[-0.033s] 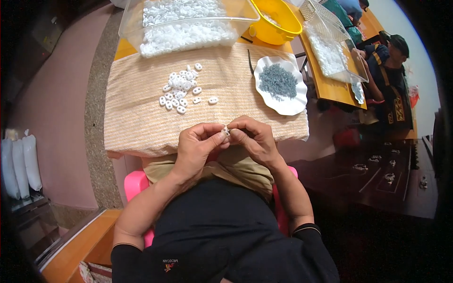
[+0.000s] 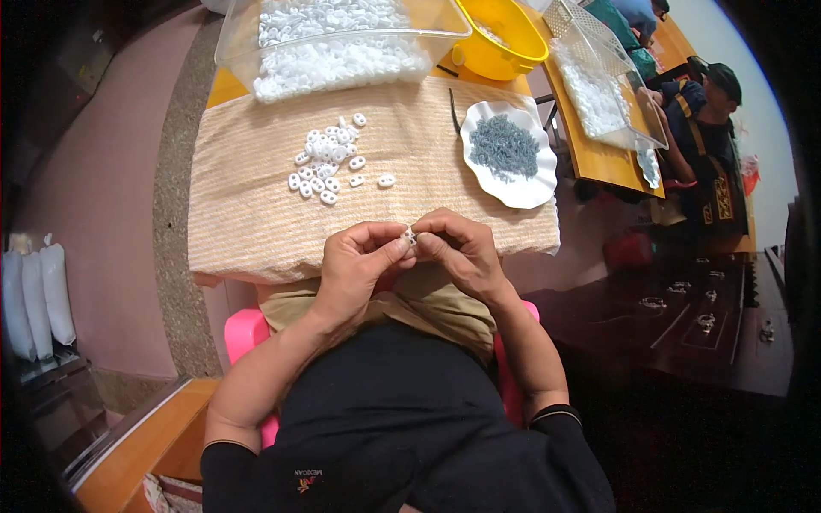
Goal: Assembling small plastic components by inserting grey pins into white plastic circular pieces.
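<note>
One small white piece [image 2: 411,237] in the closed pinch of left hand [image 2: 359,263] and right hand [image 2: 462,255]

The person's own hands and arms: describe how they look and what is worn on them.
The left hand and right hand are bare, without gloves; no watch or bracelet shows at either wrist. The forearms are uncovered too. The short black sleeves end near the elbows, each edged with a thin, pale tan line.
</note>
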`<state>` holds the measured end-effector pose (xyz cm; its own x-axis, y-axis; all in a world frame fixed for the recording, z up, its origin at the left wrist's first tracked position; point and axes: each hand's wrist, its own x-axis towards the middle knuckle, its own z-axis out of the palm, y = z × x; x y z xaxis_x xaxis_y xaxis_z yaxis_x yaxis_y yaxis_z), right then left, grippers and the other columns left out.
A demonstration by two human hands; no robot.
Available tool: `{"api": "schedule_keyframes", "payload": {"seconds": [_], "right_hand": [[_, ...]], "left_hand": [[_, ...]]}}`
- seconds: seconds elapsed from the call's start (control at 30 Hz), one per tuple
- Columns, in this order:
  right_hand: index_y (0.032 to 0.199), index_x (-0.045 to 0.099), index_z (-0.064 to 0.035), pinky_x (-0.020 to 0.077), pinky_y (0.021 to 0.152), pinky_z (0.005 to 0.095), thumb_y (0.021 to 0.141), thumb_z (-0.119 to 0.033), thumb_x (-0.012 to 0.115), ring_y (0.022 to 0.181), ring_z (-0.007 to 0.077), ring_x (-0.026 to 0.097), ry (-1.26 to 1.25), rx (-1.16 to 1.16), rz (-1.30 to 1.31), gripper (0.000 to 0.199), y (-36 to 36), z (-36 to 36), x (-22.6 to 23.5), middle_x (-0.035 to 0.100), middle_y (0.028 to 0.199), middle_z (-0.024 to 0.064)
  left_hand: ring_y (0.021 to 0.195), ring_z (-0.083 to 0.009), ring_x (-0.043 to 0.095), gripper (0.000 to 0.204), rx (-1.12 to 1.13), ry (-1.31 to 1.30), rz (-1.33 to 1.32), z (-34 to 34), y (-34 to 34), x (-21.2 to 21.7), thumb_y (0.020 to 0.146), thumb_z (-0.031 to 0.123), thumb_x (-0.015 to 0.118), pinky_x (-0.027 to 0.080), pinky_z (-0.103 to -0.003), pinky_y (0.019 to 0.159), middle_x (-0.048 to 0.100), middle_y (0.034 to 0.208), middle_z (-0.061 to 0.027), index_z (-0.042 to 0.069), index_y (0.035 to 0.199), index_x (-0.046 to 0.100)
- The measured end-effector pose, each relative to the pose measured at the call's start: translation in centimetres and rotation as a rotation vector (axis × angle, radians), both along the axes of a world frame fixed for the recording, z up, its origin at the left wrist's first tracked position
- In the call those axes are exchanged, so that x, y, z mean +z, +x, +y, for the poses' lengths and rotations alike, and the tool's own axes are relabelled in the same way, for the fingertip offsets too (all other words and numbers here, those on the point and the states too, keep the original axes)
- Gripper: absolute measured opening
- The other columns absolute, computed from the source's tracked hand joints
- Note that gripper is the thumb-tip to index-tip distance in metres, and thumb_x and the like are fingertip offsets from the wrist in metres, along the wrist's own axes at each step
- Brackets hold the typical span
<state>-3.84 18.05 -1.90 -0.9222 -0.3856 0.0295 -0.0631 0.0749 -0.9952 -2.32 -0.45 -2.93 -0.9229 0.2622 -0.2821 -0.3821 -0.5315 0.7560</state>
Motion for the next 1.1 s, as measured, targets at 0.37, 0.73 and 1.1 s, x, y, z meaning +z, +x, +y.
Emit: {"api": "schedule_keyframes", "payload": {"seconds": [0.37, 0.73, 1.1], "right_hand": [[0.105, 0.061, 0.0066, 0.0527, 0.073, 0.0230, 0.092, -0.001, 0.058, 0.085, 0.0116, 0.063, -0.087, -0.005, -0.139, 0.015, -0.7, 0.4, 0.1, 0.061, 0.099, 0.0076], [0.101, 0.064, 0.0022, 0.0477, 0.062, 0.0245, 0.085, 0.001, 0.062, 0.070, 0.0147, 0.060, 0.414, -0.079, 0.375, 0.016, -5.9, 0.0, 0.2, 0.063, 0.086, 0.0074], [0.091, 0.063, -0.0048, 0.0499, 0.069, 0.0399, 0.080, -0.011, 0.064, 0.081, 0.0331, 0.063, 0.855, 0.022, 0.605, 0.013, -7.3, -3.2, 0.9, 0.062, 0.093, 0.0114]], "left_hand": [[0.076, -0.0123, 0.066, 0.019, 0.014, 0.044, -0.036, -0.3, -0.2, 0.1, 0.088, 0.003, 0.064, 0.056, -0.023, 0.072, 0.068, 0.087, -0.0099, -0.005, 0.105, 0.062], [0.075, -0.0127, 0.065, 0.019, 0.056, 0.057, -0.058, -0.2, -0.3, 0.0, 0.088, 0.001, 0.063, 0.057, -0.025, 0.072, 0.066, 0.086, -0.0089, -0.004, 0.105, 0.061], [0.077, -0.0122, 0.064, 0.018, 0.145, 0.091, -0.099, -0.5, -0.3, 0.2, 0.088, -0.001, 0.062, 0.057, -0.025, 0.072, 0.065, 0.090, -0.0084, -0.006, 0.106, 0.060]]}}
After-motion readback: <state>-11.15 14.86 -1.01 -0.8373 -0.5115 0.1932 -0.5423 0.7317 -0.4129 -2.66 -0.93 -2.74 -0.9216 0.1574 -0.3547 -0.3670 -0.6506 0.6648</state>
